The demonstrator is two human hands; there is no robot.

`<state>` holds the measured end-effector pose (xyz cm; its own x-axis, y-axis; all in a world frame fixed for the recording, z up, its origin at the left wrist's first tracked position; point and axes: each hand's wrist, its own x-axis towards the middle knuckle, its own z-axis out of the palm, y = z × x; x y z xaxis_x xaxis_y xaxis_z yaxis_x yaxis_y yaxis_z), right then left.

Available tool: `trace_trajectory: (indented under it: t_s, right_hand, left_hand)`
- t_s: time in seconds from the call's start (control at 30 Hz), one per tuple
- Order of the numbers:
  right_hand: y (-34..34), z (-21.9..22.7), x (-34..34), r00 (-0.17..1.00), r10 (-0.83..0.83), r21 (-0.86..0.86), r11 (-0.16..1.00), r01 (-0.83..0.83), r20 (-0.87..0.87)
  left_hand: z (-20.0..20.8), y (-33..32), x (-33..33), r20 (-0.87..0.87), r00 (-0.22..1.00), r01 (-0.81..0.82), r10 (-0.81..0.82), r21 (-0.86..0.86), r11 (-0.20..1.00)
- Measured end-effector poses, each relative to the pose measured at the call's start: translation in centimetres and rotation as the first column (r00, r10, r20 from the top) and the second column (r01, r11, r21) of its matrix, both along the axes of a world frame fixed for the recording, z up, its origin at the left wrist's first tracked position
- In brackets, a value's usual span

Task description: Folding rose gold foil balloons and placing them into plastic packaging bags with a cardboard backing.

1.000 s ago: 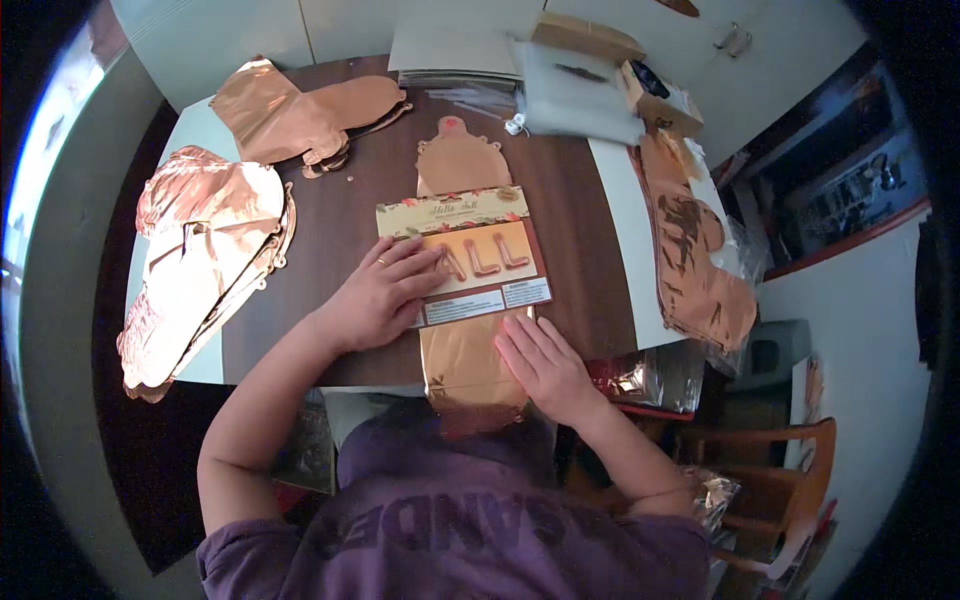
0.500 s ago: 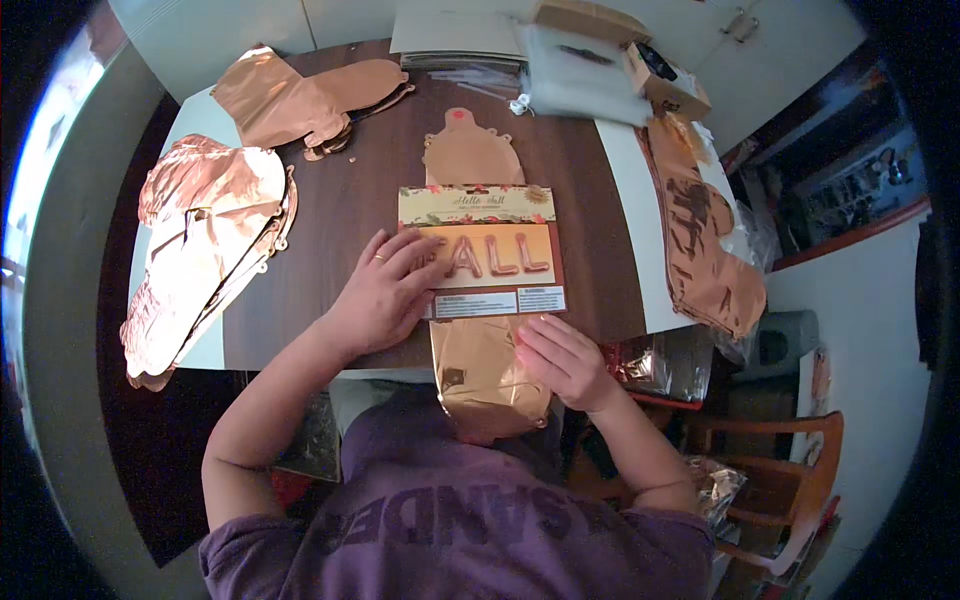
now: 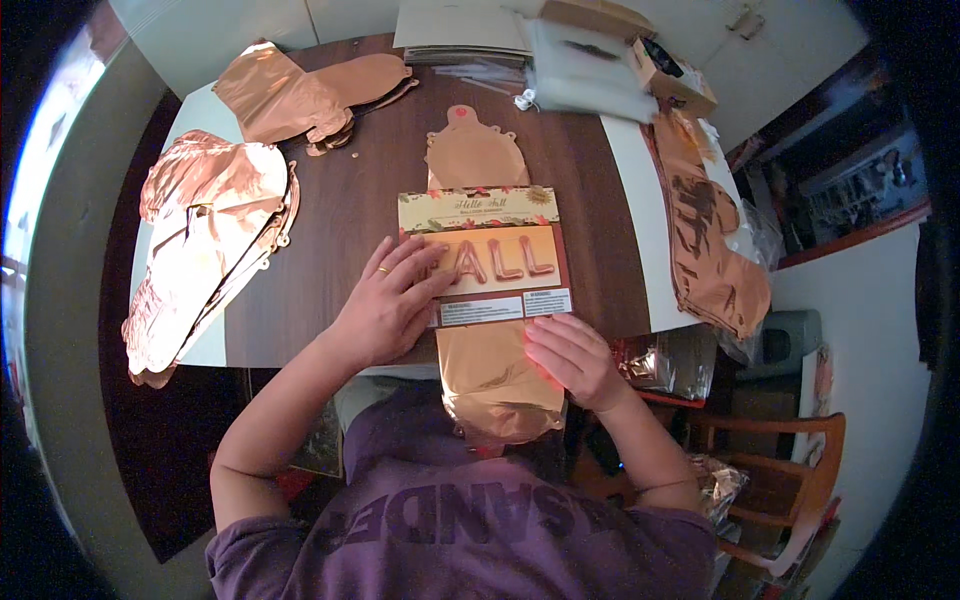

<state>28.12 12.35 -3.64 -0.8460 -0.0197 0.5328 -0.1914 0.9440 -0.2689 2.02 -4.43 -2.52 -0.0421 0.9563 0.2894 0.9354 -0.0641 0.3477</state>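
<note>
Near the centre of the frame lies a printed card [image 3: 490, 305] with an orange panel of balloon letters; the left hand covers its left edge and the start of the lettering. That left hand [image 3: 388, 305] (a ring on one finger) rests with fingers loosely extended across the card, not closed around it; its thumb is mostly tucked from sight. Copper foil [image 3: 476, 160] shows above the card, its rounded, tabbed end rising to a reddish tip. Gold-toned foil [image 3: 495, 370] shows below, reaching past the table edge; the card hides whether the two are one piece. The right hand [image 3: 580, 360] has its fingertips on the lower foil's right side, just below the card, but its thumb is out of view, so I cannot tell whether it pinches or merely touches.

At the left, glare washes out much of a foil stack [image 3: 215, 240]. At the upper right, a translucent bag [image 3: 590, 75] looks blurred, its contents unclear. A wooden chair [image 3: 815, 490] at the lower right is partly hidden.
</note>
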Motion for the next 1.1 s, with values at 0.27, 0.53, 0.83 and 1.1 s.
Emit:
trace_trajectory:
  t_s: [0.27,0.53,0.83,1.1]
  right_hand:
    - [0.7,0.7,0.0,0.996,0.008,-0.109,0.994,0.002,0.092]
    - [3.8,1.7,-4.6,0.939,-0.255,-0.246,0.918,0.310,0.231]
    - [2.8,1.0,-5.4,0.904,-0.391,-0.121,0.902,0.414,0.173]
    - [3.0,2.9,-4.3,0.836,-0.410,-0.422,0.728,0.541,0.364]
  left_hand:
    - [0.1,1.7,0.1,-0.027,0.991,0.131,-0.131,-0.033,0.991]
    - [-0.5,1.6,-0.9,-0.093,0.976,0.181,-0.199,-0.168,0.969]
    - [0.4,1.6,1.0,0.176,0.983,-0.011,-0.041,0.287,0.958]
    - [0.4,1.8,4.2,-0.143,0.974,0.153,-0.174,-0.145,0.977]
